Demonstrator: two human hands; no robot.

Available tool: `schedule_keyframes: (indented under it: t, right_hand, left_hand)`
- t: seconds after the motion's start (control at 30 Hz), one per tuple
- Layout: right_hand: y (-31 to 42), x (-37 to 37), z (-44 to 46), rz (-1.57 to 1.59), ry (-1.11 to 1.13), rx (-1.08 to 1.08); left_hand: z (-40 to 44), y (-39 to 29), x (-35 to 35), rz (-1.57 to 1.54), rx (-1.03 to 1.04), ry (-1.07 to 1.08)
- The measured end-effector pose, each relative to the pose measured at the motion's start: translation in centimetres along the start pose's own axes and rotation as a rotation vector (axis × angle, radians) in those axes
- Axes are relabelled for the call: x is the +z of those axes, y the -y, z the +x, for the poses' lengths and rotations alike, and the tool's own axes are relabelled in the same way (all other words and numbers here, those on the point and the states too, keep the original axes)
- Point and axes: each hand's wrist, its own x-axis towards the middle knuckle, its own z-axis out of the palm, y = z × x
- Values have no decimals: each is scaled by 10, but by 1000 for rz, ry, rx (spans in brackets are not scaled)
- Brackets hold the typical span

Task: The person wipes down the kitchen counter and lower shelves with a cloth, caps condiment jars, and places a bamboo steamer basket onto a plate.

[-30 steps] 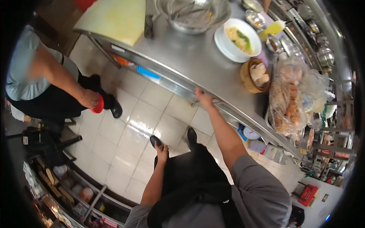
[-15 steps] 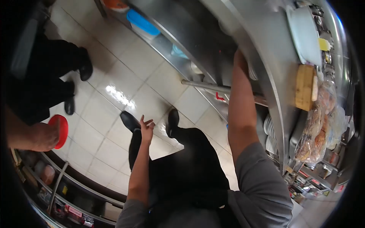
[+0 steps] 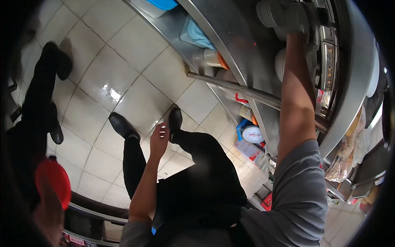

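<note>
My right arm reaches into a steel shelf unit. Its shaded right hand (image 3: 297,36) is at a stack of grey-looking dishes (image 3: 291,18); I cannot make out its fingers or whether it grips any. Beside it stands a stack of white plates or bowls (image 3: 270,13), and closer to me a rounded white dish (image 3: 280,65) is partly hidden by my forearm. My left hand (image 3: 159,139) hangs low over the tiled floor near my shoes, holding nothing, fingers loosely bent and apart.
On the lower shelf are a blue-lidded tub (image 3: 158,6), a container with blue contents (image 3: 197,33), an orange-lidded jar (image 3: 214,59) and a dial scale (image 3: 252,134). A metal rail (image 3: 234,88) crosses there. At left, another person's hand (image 3: 48,206) holds a red round item (image 3: 57,181).
My right hand has come into view deeper in the shelf, among stacked dishes. My view has shifted toward the shelf. My left hand's fingers have curled somewhat. The other person's red item is lower.
</note>
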Motion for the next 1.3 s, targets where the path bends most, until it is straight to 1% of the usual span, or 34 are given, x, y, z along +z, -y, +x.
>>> schedule_keyframes:
  t: [0.1, 0.17, 0.3, 0.4, 0.5, 0.6, 0.7, 0.77, 0.9, 0.97, 1.0, 1.07, 1.17, 1.2, 1.23, 1.3]
  right_hand:
    - [0, 4, 35, -364, 162, -46]
    - [1, 5, 49, -663, 286, -63]
    - [-2, -13, 48, -1170, 457, -77]
    - [-4, -26, 44, -1382, 557, -77]
    - [-7, -37, 42, -1398, 573, -62]
    - [-12, -41, 42, -1262, 535, -16]
    - [-17, -50, 39, -1050, 461, 74]
    - [-20, -57, 34, -817, 364, 170]
    - [-27, -52, 10, -202, 122, 401]
    - [-25, -44, 11, 72, 37, 541]
    - [-27, -38, 14, 191, 0, 594]
    - [-34, -19, 24, 392, -28, 683]
    - [-36, -9, 42, 565, -39, 815]
    - [-36, -9, 44, 613, -47, 851]
    - [-37, -11, 47, 642, -55, 881]
    - [-37, -16, 51, 699, -77, 936]
  left_hand:
    - [5, -2, -4, -2, -46, -5]
    - [8, 4, -3, -41, -2, 8]
    - [18, 4, 6, -54, 0, 63]
    - [21, -1, 8, -93, -38, 108]
    - [21, -10, 9, -124, -41, 123]
    - [26, -3, 14, -93, -12, 133]
    - [24, 9, 12, -61, 65, 113]
    - [19, 24, 7, -49, 52, 32]
    - [-4, 68, -16, 31, 81, -58]
    - [-20, 59, -31, 63, 32, -65]
    - [-19, 73, -35, 58, -8, -84]
    - [-15, 78, -42, -1, 38, -99]
    - [-6, 82, -35, -82, -3, -131]
    - [-6, 66, -30, -127, -16, -123]
    - [-4, 67, -23, -137, -22, -125]
    - [-4, 66, -14, -65, -1, -18]
